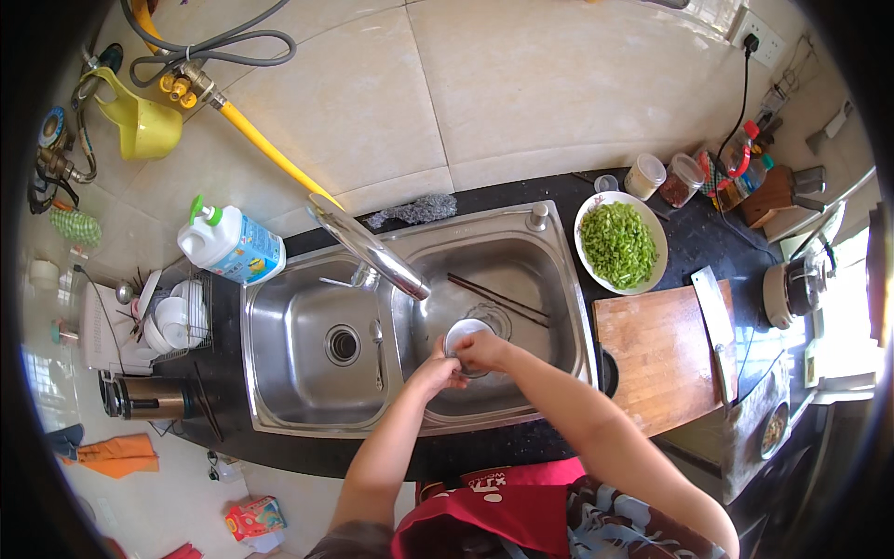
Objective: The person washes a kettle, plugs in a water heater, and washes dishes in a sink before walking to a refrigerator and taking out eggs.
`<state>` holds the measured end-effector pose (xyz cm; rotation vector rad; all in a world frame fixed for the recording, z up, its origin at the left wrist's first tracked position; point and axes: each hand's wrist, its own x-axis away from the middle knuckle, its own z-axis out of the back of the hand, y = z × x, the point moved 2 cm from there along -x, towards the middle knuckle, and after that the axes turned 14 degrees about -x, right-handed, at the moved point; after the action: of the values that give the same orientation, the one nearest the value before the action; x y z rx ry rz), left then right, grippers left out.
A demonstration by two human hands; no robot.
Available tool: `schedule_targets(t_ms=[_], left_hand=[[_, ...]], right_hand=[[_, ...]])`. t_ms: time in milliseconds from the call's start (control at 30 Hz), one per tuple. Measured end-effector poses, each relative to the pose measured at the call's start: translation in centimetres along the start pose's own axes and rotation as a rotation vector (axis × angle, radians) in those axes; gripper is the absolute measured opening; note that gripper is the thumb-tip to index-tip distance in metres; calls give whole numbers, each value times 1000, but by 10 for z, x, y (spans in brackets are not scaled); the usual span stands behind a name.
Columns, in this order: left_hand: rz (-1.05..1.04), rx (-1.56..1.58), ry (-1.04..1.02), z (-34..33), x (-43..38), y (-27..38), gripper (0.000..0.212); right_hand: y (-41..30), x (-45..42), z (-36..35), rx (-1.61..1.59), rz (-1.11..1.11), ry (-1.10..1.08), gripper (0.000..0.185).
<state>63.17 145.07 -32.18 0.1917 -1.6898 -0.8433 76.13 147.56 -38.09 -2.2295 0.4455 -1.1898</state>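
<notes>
Over the right basin (517,265) of the steel double sink, my left hand (438,369) grips a small white bowl (466,327) from its near left side. My right hand (482,349) reaches into the bowl, its fingers bent against the inside; whether they hold anything is hidden. The chrome faucet (370,244) points down just beyond the bowl. A pair of dark chopsticks (497,300) lies in the same basin, behind the bowl. In the left basin (300,377), a metal spoon (378,353) rests beside the drain (342,345).
Right of the sink stand a plate of chopped greens (619,244) and a wooden cutting board (649,356) with a cleaver (714,325) on it. A large detergent bottle (234,244) and a dish rack (202,307) are at left. Steel wool (415,211) lies behind the sink.
</notes>
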Motion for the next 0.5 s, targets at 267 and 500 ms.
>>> schedule_targets(t_ms=[267,500], left_hand=[[9,322,-126,5,-3,4,62],[-214,-718,576,30,-23,-11,61]], right_hand=[[-50,10,-28,739,452,446,17],[-32,29,-20,1014,-64,-38,25]])
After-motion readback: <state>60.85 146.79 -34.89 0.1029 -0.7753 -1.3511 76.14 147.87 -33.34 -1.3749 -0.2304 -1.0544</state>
